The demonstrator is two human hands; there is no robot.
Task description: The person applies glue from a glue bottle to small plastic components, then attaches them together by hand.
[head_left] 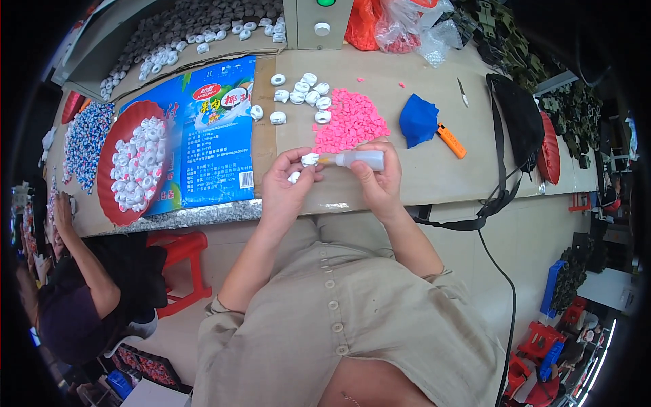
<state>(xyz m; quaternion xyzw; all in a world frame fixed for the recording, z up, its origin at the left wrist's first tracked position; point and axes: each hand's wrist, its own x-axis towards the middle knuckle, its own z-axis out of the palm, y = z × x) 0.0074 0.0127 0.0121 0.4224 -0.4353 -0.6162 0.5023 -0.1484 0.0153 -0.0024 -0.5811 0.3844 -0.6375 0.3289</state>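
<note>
Between the fingertips of my left hand (pixel 279 190) is a small white rounded piece (pixel 310 159). A second white piece (pixel 293 177) rests against the fingers of that same hand. My right hand (pixel 382 186) grips a translucent squeeze bottle (pixel 367 160) with a narrow nozzle. The bottle lies almost level, its tip pointing left at the white piece and touching or nearly touching it. Just beyond my hands spreads a heap of small pink pieces (pixel 352 122). Several more white pieces (pixel 298 95), some with dark marks, lie to the left of that heap.
A red tray (pixel 108 180) of white pieces sits on a blue printed sheet (pixel 217 156) at left. To the right are a blue cloth (pixel 418 122), an orange cutter (pixel 451 141) and a black bag (pixel 519 112). Another person (pixel 85 285) sits at left near a red stool (pixel 190 258).
</note>
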